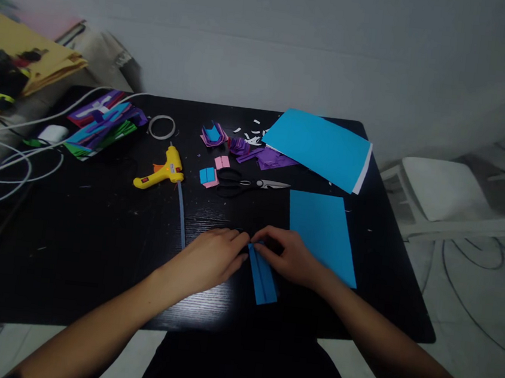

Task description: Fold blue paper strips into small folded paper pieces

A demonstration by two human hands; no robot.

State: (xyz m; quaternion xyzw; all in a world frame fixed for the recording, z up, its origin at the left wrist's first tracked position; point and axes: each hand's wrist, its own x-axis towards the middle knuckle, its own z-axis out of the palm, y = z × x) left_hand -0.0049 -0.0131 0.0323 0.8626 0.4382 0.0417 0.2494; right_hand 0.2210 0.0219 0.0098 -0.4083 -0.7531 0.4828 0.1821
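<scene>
A narrow strip of folded blue paper [265,283] lies near the table's front edge, with a crease running along its length. My right hand [289,256] pinches its far end between thumb and fingers. From the other side, my left hand [216,256] has its fingers curled in at the same end, closed at the strip's corner. The exact grip of the left fingertips is partly hidden. A flat blue sheet [321,226] lies just beyond my right hand, partly under the forearm. Black-handled scissors [259,184] rest farther back, closed.
A yellow glue gun [164,171] with a cable or stick trailing toward me lies left of centre. Behind are a tape ring [162,127], small folded papers [209,176], purple scraps [278,158] and a blue stack [320,148]. White cables [34,157] cross the left side.
</scene>
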